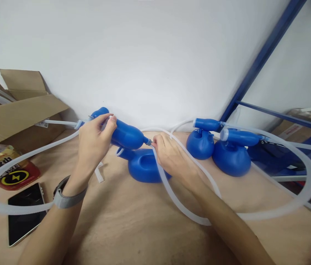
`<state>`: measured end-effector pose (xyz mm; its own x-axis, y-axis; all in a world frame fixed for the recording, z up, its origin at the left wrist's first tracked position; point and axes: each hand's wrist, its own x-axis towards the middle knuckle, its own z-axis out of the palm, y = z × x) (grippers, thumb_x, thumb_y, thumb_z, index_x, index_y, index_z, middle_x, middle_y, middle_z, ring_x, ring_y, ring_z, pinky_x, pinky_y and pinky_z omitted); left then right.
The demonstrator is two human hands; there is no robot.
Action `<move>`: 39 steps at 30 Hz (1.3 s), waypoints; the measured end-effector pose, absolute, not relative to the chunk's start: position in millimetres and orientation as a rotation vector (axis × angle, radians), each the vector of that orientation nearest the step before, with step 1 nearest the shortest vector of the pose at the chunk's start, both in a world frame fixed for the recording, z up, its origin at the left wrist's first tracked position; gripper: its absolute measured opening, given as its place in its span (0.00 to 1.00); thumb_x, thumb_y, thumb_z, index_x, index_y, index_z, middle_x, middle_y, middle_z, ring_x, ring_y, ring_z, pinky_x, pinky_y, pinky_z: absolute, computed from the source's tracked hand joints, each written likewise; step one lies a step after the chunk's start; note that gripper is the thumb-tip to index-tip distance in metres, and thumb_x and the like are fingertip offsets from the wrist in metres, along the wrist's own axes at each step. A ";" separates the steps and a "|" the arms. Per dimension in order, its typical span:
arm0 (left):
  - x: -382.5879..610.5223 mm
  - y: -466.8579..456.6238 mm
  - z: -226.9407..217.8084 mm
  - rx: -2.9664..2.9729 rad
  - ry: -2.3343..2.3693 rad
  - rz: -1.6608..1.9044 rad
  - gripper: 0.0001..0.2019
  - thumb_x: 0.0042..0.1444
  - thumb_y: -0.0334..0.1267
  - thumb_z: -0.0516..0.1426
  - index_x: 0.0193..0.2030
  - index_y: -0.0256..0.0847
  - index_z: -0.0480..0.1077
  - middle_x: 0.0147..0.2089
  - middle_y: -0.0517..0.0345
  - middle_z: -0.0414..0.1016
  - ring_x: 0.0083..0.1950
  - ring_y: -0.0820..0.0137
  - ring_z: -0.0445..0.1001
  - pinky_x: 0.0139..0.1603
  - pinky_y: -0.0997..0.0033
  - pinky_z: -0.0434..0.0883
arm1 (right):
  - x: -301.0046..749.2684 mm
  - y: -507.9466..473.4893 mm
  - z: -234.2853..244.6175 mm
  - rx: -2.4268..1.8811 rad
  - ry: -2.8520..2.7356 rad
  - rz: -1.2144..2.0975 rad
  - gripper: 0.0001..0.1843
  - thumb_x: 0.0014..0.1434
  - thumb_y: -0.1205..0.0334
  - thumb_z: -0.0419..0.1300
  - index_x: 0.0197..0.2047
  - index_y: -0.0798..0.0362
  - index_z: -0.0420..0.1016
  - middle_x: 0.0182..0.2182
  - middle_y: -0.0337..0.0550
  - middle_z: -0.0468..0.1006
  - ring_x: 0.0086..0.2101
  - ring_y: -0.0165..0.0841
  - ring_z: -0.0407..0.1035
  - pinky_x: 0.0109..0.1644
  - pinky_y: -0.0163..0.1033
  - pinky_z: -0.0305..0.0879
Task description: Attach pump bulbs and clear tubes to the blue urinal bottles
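Observation:
My left hand (96, 136) is wrapped round a long blue plastic bulb-shaped piece (129, 135), holding it tilted above the table. Its narrow nozzle points right, where a clear hose (169, 186) meets it. At that joint my right hand (169, 152) pinches a small metal hose clamp (152, 142), partly covered by the fingers. The hose loops down in front of my right forearm. Just below the held piece, a blue plastic bottle (146, 165) lies on its side with its neck to the left. A wristwatch (68, 195) is on my left wrist.
Two blue bottles (199, 145) (231, 158) with similar pieces on top stand at the right. An open cardboard box (23, 110), a drink bottle (14, 171) and a phone (25, 213) are at the left. A blue metal frame (265, 51) rises at the right; hoses loop across the table (133, 228).

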<state>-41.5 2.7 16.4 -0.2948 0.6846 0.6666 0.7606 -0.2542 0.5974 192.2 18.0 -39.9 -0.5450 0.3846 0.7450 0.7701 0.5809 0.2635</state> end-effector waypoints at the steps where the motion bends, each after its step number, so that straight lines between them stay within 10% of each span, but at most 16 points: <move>1: -41.4 2.8 16.3 -1.826 -1.869 -1.615 0.16 0.64 0.49 0.56 0.43 0.44 0.83 0.36 0.57 0.83 0.38 0.63 0.77 0.40 0.64 0.68 | 192.0 16.9 -40.0 -0.928 -2.177 -0.772 0.17 0.78 0.66 0.47 0.37 0.54 0.70 0.30 0.43 0.70 0.28 0.35 0.61 0.34 0.43 0.56; 17: -37.6 -3.5 20.0 -1.878 -1.811 -1.670 0.18 0.67 0.50 0.55 0.49 0.44 0.83 0.42 0.56 0.85 0.43 0.60 0.80 0.47 0.63 0.72 | 203.9 32.8 -43.4 -0.947 -2.323 -0.592 0.20 0.79 0.53 0.46 0.43 0.54 0.74 0.38 0.49 0.79 0.38 0.39 0.71 0.41 0.43 0.58; 39: -36.4 -6.9 22.6 -1.910 -1.770 -1.643 0.18 0.67 0.50 0.55 0.45 0.45 0.84 0.44 0.56 0.86 0.46 0.58 0.81 0.48 0.59 0.73 | 199.3 17.0 -30.9 -0.900 -2.465 -0.303 0.16 0.71 0.68 0.53 0.30 0.53 0.72 0.26 0.41 0.74 0.26 0.32 0.59 0.34 0.43 0.48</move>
